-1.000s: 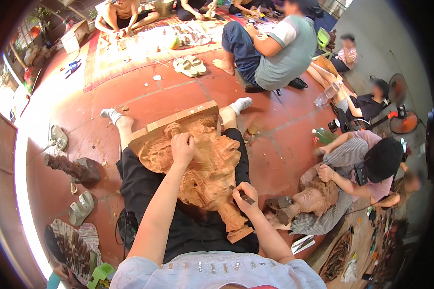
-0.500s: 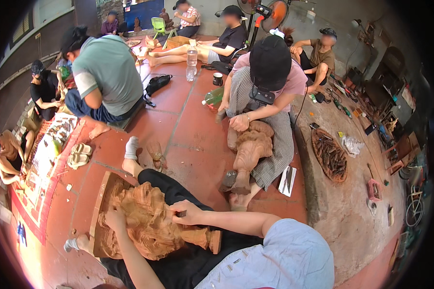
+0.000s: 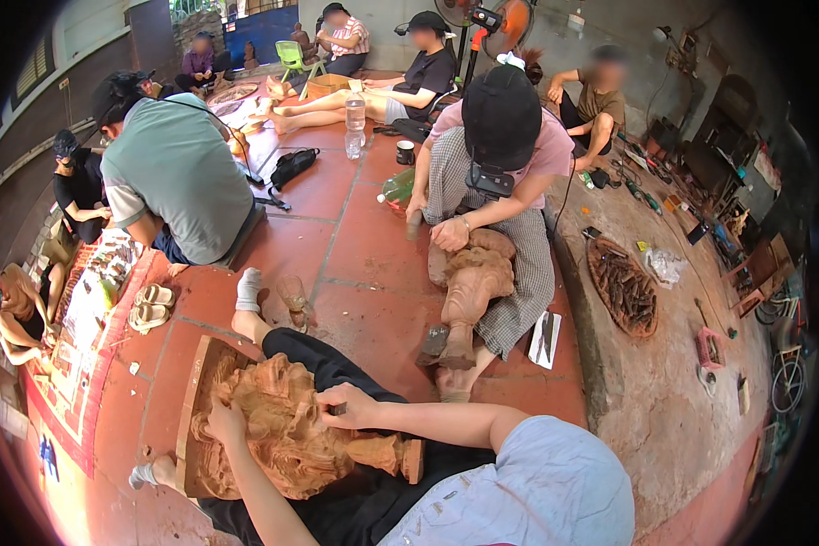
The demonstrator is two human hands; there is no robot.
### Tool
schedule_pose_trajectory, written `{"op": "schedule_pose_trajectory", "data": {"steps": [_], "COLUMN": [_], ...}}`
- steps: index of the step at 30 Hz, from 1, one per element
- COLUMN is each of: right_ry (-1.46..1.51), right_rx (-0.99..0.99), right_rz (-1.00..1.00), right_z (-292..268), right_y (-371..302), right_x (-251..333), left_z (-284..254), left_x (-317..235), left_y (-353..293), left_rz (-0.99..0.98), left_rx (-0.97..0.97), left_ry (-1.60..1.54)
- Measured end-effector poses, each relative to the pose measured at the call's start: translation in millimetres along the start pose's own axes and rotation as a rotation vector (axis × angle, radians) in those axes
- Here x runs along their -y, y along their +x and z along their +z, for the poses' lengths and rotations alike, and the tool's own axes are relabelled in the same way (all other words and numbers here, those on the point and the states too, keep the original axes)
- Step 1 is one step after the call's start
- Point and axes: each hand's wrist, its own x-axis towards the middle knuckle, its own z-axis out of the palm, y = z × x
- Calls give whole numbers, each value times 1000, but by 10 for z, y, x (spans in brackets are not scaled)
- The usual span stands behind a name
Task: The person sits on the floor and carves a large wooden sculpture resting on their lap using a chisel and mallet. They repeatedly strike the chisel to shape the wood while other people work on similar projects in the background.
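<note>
A brown wooden carving (image 3: 278, 405) with deep leafy relief, a flat board-like base on its left and a narrow stem on its right, lies across my lap. My left hand (image 3: 226, 422) grips its left part, fingers bent against the relief. Over the upper right of the carving, my right hand (image 3: 350, 407) is closed around a small dark piece (image 3: 338, 409); whether it is a tool end or an abrasive is too small to tell. Its fingertips rest at the carved surface.
Facing me, a person in a pink top (image 3: 500, 136) works on a similar carving (image 3: 476, 282) with a small block. A drinking glass (image 3: 293, 296) stands beside my foot. Blades lie on white paper (image 3: 544, 339). A basket of tools (image 3: 621, 289) and sandals (image 3: 151, 308) lie farther off.
The view has shifted slightly. My left hand has lifted a little on the carving, its fingers reaching further up; my right hand stays at about the same spot, still holding the dark piece.
</note>
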Motion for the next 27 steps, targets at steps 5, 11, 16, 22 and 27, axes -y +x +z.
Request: {"op": "schedule_pose_trajectory", "data": {"steps": [5, 11, 16, 22, 27], "right_ry": [-21, 147, 139, 162, 113], "right_rx": [-10, -16, 13, 19, 51], "right_rz": [5, 59, 125, 201, 262], "right_z": [-70, -11, -132, -90, -176], "right_y": [-170, -28, -138, -34, -92], "right_x": [50, 92, 88, 109, 128], "left_z": [1, 35, -1, 59, 55], "left_x": [12, 20, -12, 56, 55], "left_y": [-5, 4, -15, -16, 19], "left_rz": [-1, -11, -6, -12, -48], "left_rx": [-19, -50, -30, -91, -79], "left_ry": [2, -9, 18, 8, 21]}}
